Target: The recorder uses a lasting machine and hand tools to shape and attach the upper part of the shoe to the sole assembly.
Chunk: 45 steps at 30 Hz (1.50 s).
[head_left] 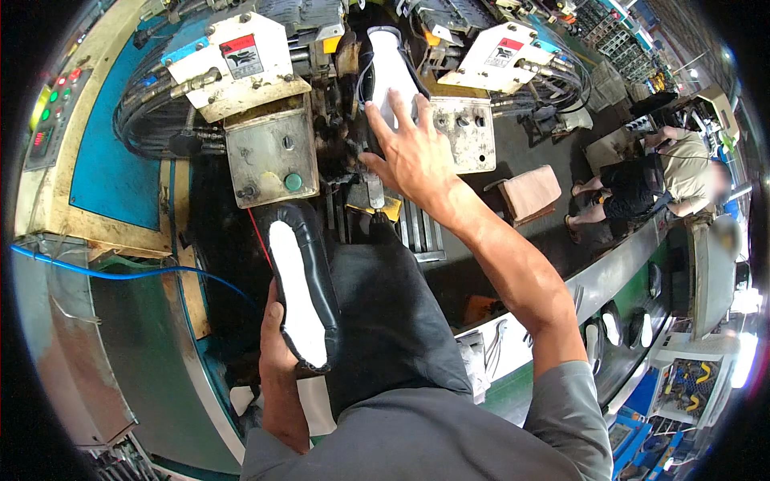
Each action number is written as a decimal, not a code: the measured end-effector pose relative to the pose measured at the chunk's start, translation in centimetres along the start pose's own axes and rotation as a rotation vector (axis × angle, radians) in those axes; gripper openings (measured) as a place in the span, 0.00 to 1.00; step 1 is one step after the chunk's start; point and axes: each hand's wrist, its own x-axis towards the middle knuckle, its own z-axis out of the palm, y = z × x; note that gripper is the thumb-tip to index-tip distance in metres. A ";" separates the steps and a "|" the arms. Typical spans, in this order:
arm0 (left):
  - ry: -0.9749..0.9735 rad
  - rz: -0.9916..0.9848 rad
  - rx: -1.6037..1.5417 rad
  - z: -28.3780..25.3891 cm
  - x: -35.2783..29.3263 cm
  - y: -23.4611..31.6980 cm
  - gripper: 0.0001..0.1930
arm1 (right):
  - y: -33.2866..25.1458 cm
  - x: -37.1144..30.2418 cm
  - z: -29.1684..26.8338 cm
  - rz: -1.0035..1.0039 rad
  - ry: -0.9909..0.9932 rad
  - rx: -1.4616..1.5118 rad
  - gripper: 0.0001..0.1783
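Observation:
My left hand [277, 341] is wrapped round the side of a black shoe upper [321, 272], held sole side up over my lap. A long white insole board covers the middle of its underside. My right hand [411, 152] reaches forward with fingers spread, the fingertips over the near end of a second shoe upper [369, 83]. That one sits sole up in the shoe machine [269, 148], its white board [388, 60] facing me. Whether the fingertips press on it or only hover, I cannot tell.
Panels with buttons flank the shoe, with black hoses [144, 120] beside them. A control box [56, 120] stands left. On the right, a conveyor [626, 361] carries several shoes, and a brown padded stool [529, 192] is nearby. Another person [642, 176] works farther right.

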 end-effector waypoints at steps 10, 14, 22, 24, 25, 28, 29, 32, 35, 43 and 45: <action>-0.124 -0.251 -0.086 1.4 2.4 -3.6 0.42 | 2.1 5.4 2.1 -0.021 0.121 -0.058 0.41; -0.098 -0.245 0.091 2.8 4.5 -4.5 0.38 | 3.6 9.8 1.9 0.002 0.115 -0.069 0.41; -0.090 -0.422 0.168 3.1 8.9 -7.3 0.40 | 5.0 15.4 1.5 -0.004 0.045 -0.113 0.41; -0.140 -0.437 0.133 3.3 9.3 -7.4 0.38 | 4.8 15.4 1.5 0.064 0.131 -0.053 0.41; -0.136 -0.438 0.173 4.0 9.4 -7.0 0.39 | 5.0 16.3 1.6 0.040 0.105 -0.087 0.41; -0.122 -0.444 0.214 4.7 8.6 -6.9 0.39 | 3.0 16.0 0.1 0.074 0.137 -0.110 0.39; -0.105 -0.466 0.217 5.0 8.3 -6.8 0.39 | 2.8 15.9 -0.1 0.101 0.135 -0.064 0.39; -0.065 -0.465 0.228 5.9 6.8 -6.5 0.37 | 3.1 15.7 -1.2 -0.005 -0.018 -0.146 0.39; -0.138 -0.383 0.255 4.3 6.6 -9.1 0.37 | 4.7 13.5 2.0 0.024 0.088 -0.049 0.33; -0.077 -0.349 0.293 5.3 1.7 -13.0 0.39 | 8.9 -27.9 9.7 0.454 0.100 0.486 0.25; 0.001 -0.451 0.402 5.8 0.3 -15.1 0.41 | 8.7 -42.6 11.7 0.857 -0.092 0.348 0.25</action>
